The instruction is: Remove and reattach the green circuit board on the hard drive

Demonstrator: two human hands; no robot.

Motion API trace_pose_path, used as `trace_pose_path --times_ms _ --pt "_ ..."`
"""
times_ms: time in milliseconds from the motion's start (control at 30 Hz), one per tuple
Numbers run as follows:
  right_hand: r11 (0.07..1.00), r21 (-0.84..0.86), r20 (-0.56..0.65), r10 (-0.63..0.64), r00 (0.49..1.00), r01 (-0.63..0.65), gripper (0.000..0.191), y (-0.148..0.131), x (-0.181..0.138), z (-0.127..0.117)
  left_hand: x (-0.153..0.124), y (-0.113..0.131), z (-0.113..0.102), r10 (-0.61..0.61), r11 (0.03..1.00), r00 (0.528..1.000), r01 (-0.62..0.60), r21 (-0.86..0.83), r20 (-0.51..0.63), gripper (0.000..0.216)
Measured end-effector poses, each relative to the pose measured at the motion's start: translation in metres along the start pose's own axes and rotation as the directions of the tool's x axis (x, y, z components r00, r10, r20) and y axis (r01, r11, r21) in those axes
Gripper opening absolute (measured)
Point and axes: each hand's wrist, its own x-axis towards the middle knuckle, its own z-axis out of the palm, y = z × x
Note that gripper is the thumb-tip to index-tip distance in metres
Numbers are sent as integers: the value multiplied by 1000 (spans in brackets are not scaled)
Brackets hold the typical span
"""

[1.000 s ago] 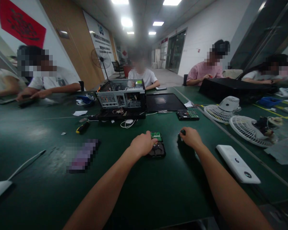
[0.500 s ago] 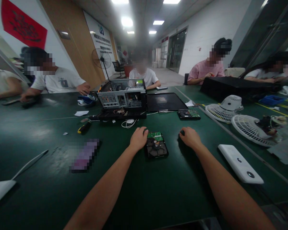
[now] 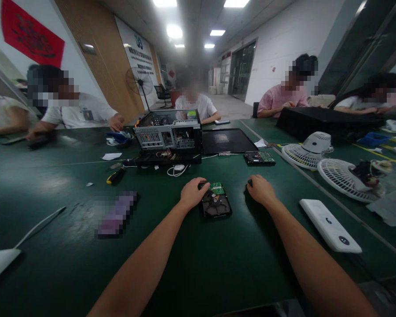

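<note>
Hard drive (image 3: 217, 206) lies flat; left hand (image 3: 193, 193) touches its corner, grip unclear; right hand (image 3: 261, 190) clasps a dark object (image 3: 249, 182).

White wall (image 3: 280, 48) right, wooden panel (image 3: 95, 61) left (red poster (image 3: 31, 37) beside it); ceiling light (image 3: 174, 31) lit; pale floor (image 3: 229, 104); dark chair (image 3: 162, 93).

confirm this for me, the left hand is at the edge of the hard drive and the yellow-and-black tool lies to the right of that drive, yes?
Not quite: the yellow-and-black tool lies to the left of the hard drive, as the head view shows. The left hand is indeed at the edge of the hard drive.
</note>
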Motion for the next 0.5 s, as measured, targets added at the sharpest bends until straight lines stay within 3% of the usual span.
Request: trace_pose_path --times_ms 300,433,500 --pt "1000 5 -13 2 1000 -1 28 0 0 -4 -2 3 -3 -35 998 999 35 56 7 32" --pt "999 47 -74 3 997 0 28 -4 -3 -13 -3 4 -4 -37 998 999 36 44 14 32" --pt "991 115 -124 -53 991 67 24 -12 -7 -19 -3 4 -2 -22 999 1000 22 34 5 32"
